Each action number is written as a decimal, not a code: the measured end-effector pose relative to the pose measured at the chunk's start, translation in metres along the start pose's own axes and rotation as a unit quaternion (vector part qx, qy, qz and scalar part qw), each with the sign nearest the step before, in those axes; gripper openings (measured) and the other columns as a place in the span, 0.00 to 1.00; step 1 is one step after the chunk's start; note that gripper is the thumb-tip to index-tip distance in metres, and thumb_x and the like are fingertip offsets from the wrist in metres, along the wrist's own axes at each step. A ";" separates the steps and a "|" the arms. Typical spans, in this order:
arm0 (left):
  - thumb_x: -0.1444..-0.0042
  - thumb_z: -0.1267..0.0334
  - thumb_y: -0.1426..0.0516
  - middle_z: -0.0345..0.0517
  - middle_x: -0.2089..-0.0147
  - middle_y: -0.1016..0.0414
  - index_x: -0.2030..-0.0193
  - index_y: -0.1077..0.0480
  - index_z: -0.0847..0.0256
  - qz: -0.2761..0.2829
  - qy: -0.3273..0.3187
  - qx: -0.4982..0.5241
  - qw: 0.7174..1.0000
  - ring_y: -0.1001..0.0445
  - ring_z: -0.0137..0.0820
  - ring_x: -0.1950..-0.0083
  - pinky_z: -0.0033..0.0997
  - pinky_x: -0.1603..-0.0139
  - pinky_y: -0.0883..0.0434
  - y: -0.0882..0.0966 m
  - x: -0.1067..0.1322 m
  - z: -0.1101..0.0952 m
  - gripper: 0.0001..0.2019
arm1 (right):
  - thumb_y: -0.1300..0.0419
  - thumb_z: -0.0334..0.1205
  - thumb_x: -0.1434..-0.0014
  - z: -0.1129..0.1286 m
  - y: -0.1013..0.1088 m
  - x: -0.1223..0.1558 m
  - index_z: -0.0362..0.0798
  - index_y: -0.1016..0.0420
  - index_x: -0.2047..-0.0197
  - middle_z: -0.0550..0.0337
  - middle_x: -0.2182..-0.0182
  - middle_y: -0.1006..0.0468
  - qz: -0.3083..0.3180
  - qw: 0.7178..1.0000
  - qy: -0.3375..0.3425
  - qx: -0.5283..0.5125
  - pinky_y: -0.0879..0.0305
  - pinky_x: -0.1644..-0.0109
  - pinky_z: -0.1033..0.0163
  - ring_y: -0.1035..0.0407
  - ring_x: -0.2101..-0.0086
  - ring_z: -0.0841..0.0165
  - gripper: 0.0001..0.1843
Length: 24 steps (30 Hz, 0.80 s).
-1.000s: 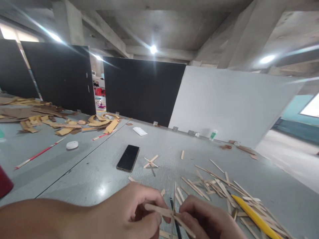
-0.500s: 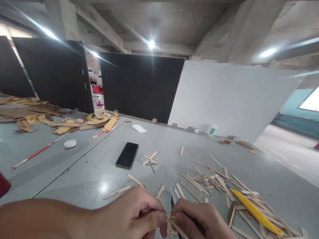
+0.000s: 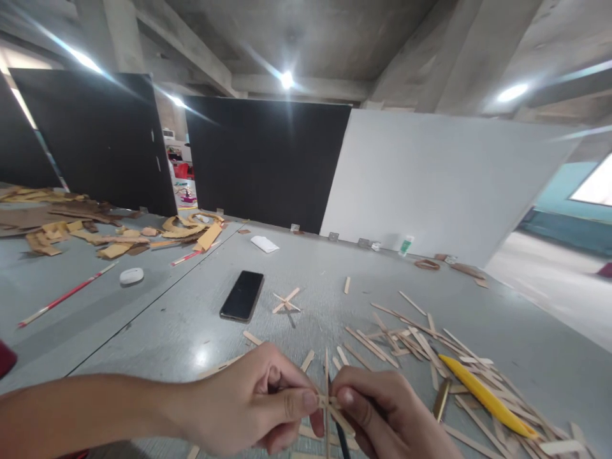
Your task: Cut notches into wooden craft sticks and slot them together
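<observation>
Between my hands are thin wooden craft sticks crossed over each other, one long piece pointing away from me. My left hand pinches the left side of the crossing with thumb and forefinger. On the other side, my right hand pinches the right end, its fingertips close to the left ones. A slim dark tool shows beneath the sticks, partly hidden by my right hand. Beyond the hands, a small star of joined sticks rests on the grey table.
Loose craft sticks spread across the right side, with a yellow cutter and a brass-coloured tool among them. A phone, white case and red-striped pencil lie left. Cardboard scraps sit farther back, before upright panels.
Both hands have risen slightly, and the crossed sticks between them now show more plainly. The stick that slanted under my right hand has turned. The whole view has shifted a little.
</observation>
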<state>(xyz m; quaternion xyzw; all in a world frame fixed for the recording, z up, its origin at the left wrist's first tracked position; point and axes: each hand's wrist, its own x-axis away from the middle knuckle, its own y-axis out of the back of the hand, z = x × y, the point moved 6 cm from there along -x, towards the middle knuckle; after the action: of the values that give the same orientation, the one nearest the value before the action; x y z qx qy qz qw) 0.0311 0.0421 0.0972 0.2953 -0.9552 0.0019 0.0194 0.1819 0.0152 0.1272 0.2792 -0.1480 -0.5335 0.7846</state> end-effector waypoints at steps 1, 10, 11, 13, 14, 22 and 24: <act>0.30 0.39 0.43 0.35 0.78 0.35 0.60 0.21 0.66 0.004 -0.004 0.003 1.000 0.42 0.21 0.79 0.22 0.78 0.44 0.001 -0.002 0.001 0.28 | 0.55 0.71 0.27 -0.004 -0.001 0.000 0.48 0.27 0.71 0.70 0.81 0.45 0.003 1.000 -0.005 -0.006 0.55 0.77 0.65 0.50 0.79 0.72 0.38; 0.33 0.37 0.40 0.36 0.78 0.34 0.60 0.21 0.67 0.018 0.000 0.017 1.000 0.41 0.21 0.79 0.23 0.77 0.44 0.003 -0.008 0.008 0.29 | 0.55 0.71 0.27 -0.018 -0.002 -0.001 0.47 0.25 0.70 0.69 0.82 0.42 0.007 0.999 0.004 -0.032 0.52 0.76 0.65 0.48 0.80 0.73 0.39; 0.33 0.37 0.40 0.36 0.78 0.34 0.60 0.21 0.67 0.019 0.001 0.019 1.000 0.41 0.21 0.79 0.23 0.77 0.44 0.003 -0.008 0.008 0.29 | 0.55 0.71 0.27 -0.018 -0.001 0.000 0.47 0.25 0.70 0.69 0.82 0.41 0.002 0.999 0.003 -0.032 0.52 0.76 0.65 0.48 0.80 0.73 0.39; 0.32 0.38 0.41 0.36 0.78 0.35 0.59 0.20 0.67 0.023 -0.001 0.011 1.000 0.41 0.22 0.79 0.23 0.77 0.43 0.002 -0.007 0.007 0.29 | 0.55 0.72 0.27 -0.019 -0.002 0.000 0.48 0.26 0.71 0.69 0.82 0.41 0.001 0.999 0.002 -0.035 0.51 0.75 0.64 0.48 0.79 0.72 0.39; 0.31 0.38 0.42 0.36 0.78 0.35 0.59 0.20 0.67 0.019 -0.004 -0.005 1.000 0.41 0.22 0.79 0.23 0.77 0.43 0.002 -0.007 0.007 0.28 | 0.55 0.73 0.28 -0.020 -0.003 0.000 0.48 0.27 0.71 0.69 0.82 0.41 0.001 0.999 -0.002 -0.038 0.51 0.75 0.64 0.48 0.79 0.72 0.39; 0.26 0.55 0.47 0.33 0.78 0.38 0.62 0.24 0.63 -0.060 0.006 -0.187 0.981 0.42 0.23 0.77 0.24 0.75 0.45 0.004 0.002 -0.004 0.17 | 0.54 0.73 0.28 -0.027 -0.009 -0.003 0.49 0.28 0.68 0.70 0.81 0.40 0.002 0.999 -0.019 -0.042 0.51 0.74 0.65 0.47 0.79 0.72 0.37; 0.27 0.53 0.45 0.32 0.78 0.43 0.67 0.27 0.62 -0.063 -0.018 -0.220 0.973 0.45 0.24 0.75 0.26 0.75 0.47 0.002 0.007 -0.013 0.19 | 0.54 0.74 0.28 -0.025 -0.009 -0.001 0.50 0.33 0.71 0.70 0.82 0.40 0.000 0.998 -0.019 -0.056 0.51 0.74 0.65 0.47 0.79 0.73 0.36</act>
<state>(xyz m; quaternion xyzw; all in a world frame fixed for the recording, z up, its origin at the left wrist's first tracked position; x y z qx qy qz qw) 0.0244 0.0398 0.1100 0.3434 -0.9117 -0.2152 0.0672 0.1880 0.0210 0.1016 0.2251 -0.1326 -0.5460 0.7960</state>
